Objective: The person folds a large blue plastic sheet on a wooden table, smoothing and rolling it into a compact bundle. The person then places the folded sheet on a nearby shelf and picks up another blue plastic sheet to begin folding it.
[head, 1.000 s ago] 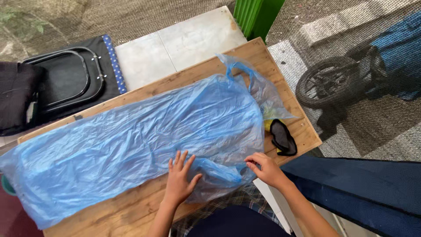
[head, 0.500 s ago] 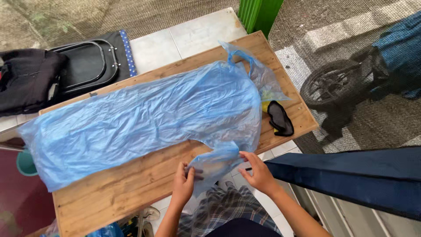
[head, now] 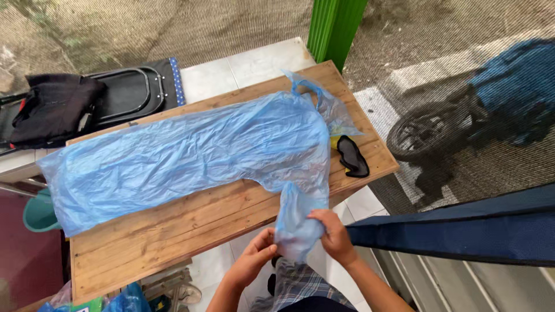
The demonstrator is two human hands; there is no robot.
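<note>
One thin blue plastic raincoat (head: 191, 156) is spread lengthwise over one wooden surface (head: 173, 231), covering most of the planks. One sleeve (head: 296, 222) of it hangs off the near edge and is gathered between two hands. The left hand (head: 254, 260) is closed on the lower end of the sleeve from the left, fingers curled into the plastic. The right hand (head: 332, 234) is clamped on the same sleeve from the right, thumb and fingers pressed together around the bunched film. The two hands are held just beside each other, below the edge of the surface.

At the far right end of the raincoat, one crumpled hood (head: 315, 95) is seen lying on the wood. One black pouch-like object (head: 352, 156) is placed just beside the raincoat near the right edge. Beyond the surface, one black folded chair (head: 127, 92) and one black bag (head: 52, 107) are seen. One green post (head: 335, 29) and one small wheel (head: 422, 133) are visible farther off.
</note>
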